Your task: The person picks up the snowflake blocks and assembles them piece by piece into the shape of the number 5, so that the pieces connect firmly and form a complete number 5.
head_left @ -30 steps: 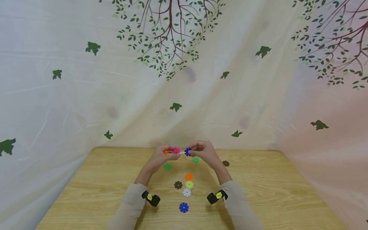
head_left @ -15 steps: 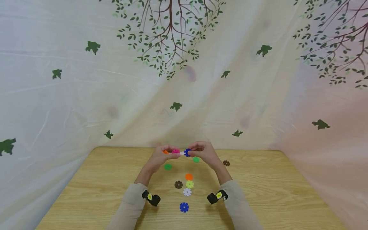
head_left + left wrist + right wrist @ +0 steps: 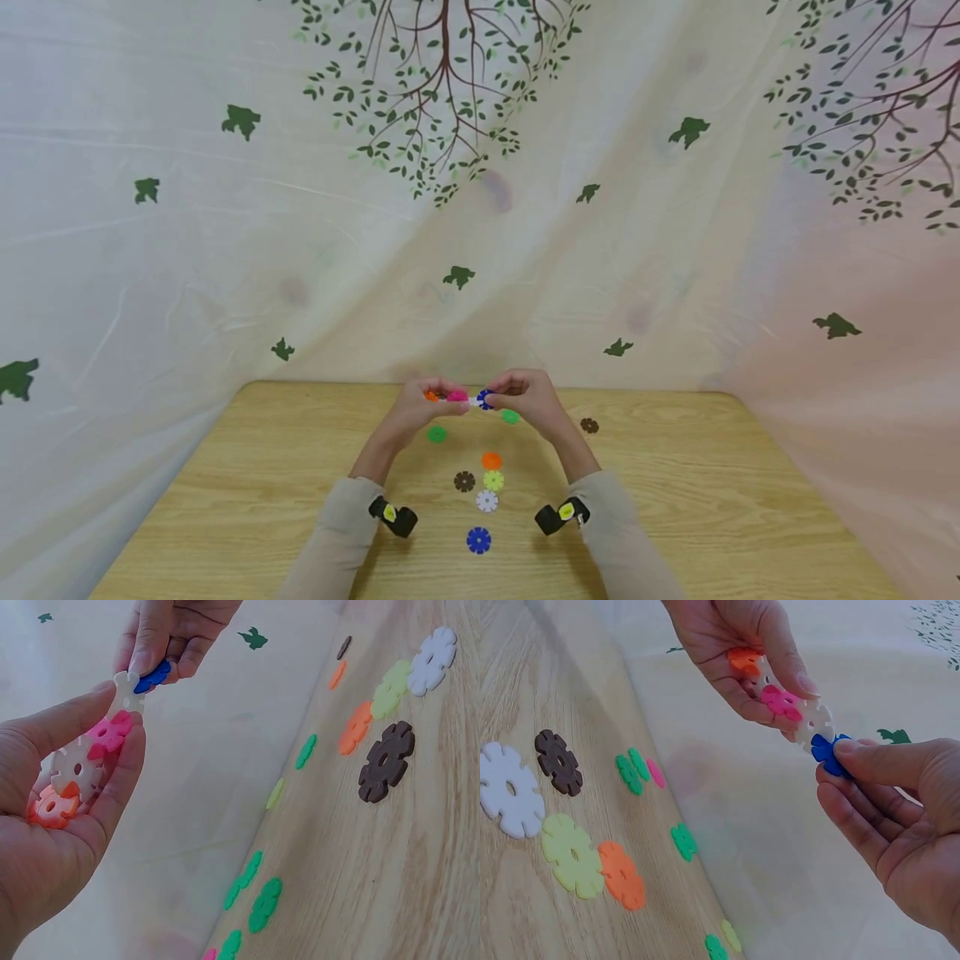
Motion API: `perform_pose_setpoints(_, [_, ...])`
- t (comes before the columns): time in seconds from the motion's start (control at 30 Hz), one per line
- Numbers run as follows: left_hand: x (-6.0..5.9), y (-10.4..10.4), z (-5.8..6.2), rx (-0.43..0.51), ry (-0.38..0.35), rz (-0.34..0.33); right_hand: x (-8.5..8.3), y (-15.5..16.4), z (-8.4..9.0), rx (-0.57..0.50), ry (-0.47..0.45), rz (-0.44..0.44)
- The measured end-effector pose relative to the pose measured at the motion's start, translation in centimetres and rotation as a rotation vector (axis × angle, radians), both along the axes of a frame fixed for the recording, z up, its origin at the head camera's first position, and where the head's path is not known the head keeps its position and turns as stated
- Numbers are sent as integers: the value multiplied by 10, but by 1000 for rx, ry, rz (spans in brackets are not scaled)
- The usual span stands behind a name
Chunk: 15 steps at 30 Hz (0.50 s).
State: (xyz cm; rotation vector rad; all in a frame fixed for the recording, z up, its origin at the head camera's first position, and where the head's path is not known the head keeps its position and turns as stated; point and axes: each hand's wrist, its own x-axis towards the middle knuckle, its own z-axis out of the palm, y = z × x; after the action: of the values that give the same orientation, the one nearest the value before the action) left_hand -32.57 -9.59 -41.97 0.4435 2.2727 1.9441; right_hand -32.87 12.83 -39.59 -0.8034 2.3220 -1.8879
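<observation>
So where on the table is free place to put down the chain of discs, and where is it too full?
The table is bare left of the left hand and on the right past the brown disc. Between the forearms it is crowded: orange disc, dark brown disc, yellow-green disc, white disc, blue disc.

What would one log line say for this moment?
left hand: holds snowflake-disc chain | right hand: pinches blue disc at chain's end | table: loose discs lying flat
</observation>
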Motion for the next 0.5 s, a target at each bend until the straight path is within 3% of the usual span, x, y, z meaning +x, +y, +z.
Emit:
perform_pose_setpoints(0.17, [11, 3, 12, 2, 5, -7, 0, -1, -2, -26, 5, -5])
perform_pose_setpoints(0.37, [-8, 3, -11, 70, 7, -26, -7, -1, -9, -83, -18, -49])
perform_pose_setpoints(0.5, [-10, 4, -15, 111, 41, -77, -17, 0, -20, -123, -27, -95])
